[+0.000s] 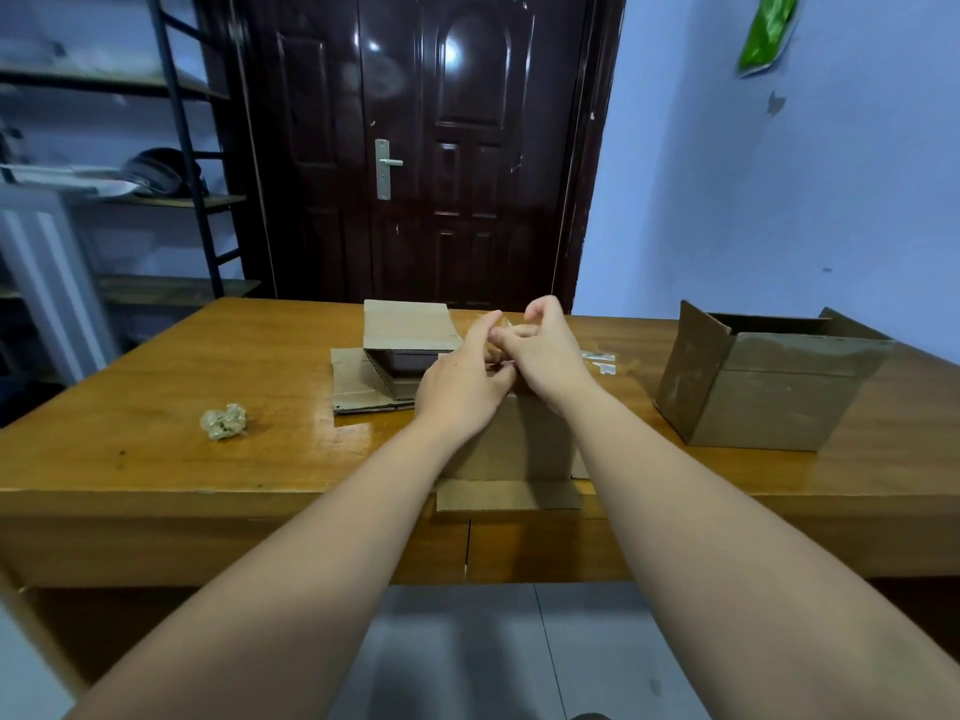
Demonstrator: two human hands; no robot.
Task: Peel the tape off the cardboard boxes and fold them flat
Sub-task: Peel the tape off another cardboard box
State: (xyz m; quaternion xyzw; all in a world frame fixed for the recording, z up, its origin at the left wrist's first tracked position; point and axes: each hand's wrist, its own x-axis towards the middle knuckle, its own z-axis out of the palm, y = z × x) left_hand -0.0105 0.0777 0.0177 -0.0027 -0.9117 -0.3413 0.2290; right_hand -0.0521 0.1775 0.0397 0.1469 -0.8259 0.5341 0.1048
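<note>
Tape ball (223, 421): a crumpled lump on the left of the tabletop (156, 407), well apart from the boxes.
Middle box (410, 356): open, flaps up, in front of me, partly behind my hands.
Left hand (462, 379): fingers pinch a strip of clear tape (493, 324) above the box.
Right hand (545, 350): fingers pinch the same tape, touching my left hand.
Right box (769, 387): open, alone on the right.
</note>
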